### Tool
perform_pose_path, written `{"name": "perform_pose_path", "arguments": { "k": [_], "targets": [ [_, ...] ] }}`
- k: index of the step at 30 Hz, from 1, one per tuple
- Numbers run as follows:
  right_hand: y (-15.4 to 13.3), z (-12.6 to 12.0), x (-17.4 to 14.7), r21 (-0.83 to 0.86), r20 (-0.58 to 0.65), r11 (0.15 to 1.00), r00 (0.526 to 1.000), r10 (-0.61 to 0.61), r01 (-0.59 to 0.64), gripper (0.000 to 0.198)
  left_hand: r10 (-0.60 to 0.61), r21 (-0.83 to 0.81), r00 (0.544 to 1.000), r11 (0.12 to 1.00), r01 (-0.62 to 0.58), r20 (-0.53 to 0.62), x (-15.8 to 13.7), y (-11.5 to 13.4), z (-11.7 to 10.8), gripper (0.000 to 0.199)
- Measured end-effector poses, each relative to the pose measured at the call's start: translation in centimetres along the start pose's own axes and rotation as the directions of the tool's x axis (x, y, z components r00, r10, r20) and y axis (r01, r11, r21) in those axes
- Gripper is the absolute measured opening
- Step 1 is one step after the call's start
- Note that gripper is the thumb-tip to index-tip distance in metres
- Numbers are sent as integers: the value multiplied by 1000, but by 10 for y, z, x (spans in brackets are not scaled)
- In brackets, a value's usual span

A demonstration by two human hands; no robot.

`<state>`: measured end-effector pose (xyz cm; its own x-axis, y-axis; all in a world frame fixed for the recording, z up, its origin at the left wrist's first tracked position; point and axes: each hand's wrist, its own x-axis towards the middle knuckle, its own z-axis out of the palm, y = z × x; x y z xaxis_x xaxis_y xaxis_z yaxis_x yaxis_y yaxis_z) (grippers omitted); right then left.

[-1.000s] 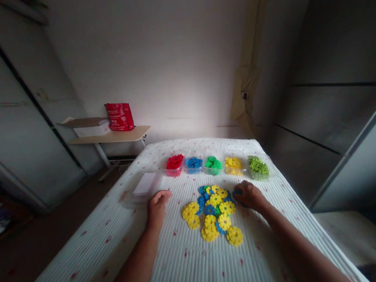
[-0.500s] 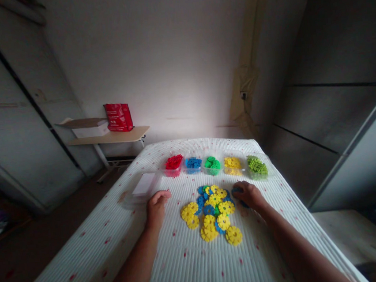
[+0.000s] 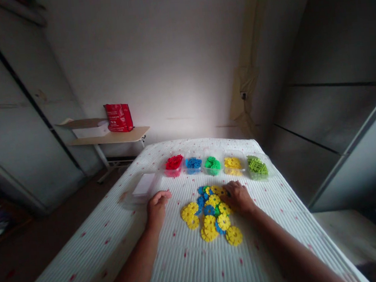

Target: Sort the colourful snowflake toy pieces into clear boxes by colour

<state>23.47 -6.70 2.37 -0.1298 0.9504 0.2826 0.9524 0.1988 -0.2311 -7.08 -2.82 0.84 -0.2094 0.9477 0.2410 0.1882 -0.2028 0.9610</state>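
Note:
A loose heap of yellow, blue and green flower-shaped interlocking discs (image 3: 209, 210) lies on the table's ribbed cover. My right hand (image 3: 239, 197) is at the heap's right edge, fingers curled down over blue discs, mostly hidden beneath it. Its fingertips touch the yellow discs beside them. Left of the heap, my left hand (image 3: 157, 206) rests on the cover, fingers folded together and nothing visible in them. Just beyond it is a clear plastic container (image 3: 130, 202) with a white rectangular piece (image 3: 144, 184).
Across the table stand clear tubs of red pieces (image 3: 173, 165), blue pieces (image 3: 193, 164), green pieces (image 3: 212, 165), yellow pieces (image 3: 233, 165) and lime-green pieces (image 3: 257, 166). A side table (image 3: 121, 136) at the back left bears a red bag (image 3: 118, 117) and a white box (image 3: 90, 130).
My right hand has moved left against the heap. The blue discs that lay under it, apart from the heap, no longer show there. My left hand has stayed in place.

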Motion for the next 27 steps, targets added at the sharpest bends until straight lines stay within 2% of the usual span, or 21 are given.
{"name": "perform_pose_path", "arguments": {
  "k": [7,12,16,19,22,25,27],
  "targets": [
    [17,-4,1,25,23,1000,1000,15,-16,30,-8,2,1000,1000,8,-5,2,-6,0,24],
    [27,-8,1,91,57,992,995,85,-90,23,-1,11,1000,1000,1,-3,2,-7,0,23],
    [34,-13,0,73,63,989,990,122,-127,17,7,13,1000,1000,-7,8,1,-7,-1,22],
    [35,-18,0,116,40,988,994,99,-103,20,12,13,1000,1000,-12,8,1,-7,0,22],
    [30,-21,0,239,35,970,999,28,-35,24,15,15,1000,1000,-15,5,1,-7,0,22],
    [21,-20,1,312,96,950,995,-17,-13,27,18,17,1000,1000,-19,10,2,-7,0,22],
    [15,-17,0,264,141,964,990,0,-38,30,22,14,1000,1000,-22,12,2,-8,0,22]
  ]
}}
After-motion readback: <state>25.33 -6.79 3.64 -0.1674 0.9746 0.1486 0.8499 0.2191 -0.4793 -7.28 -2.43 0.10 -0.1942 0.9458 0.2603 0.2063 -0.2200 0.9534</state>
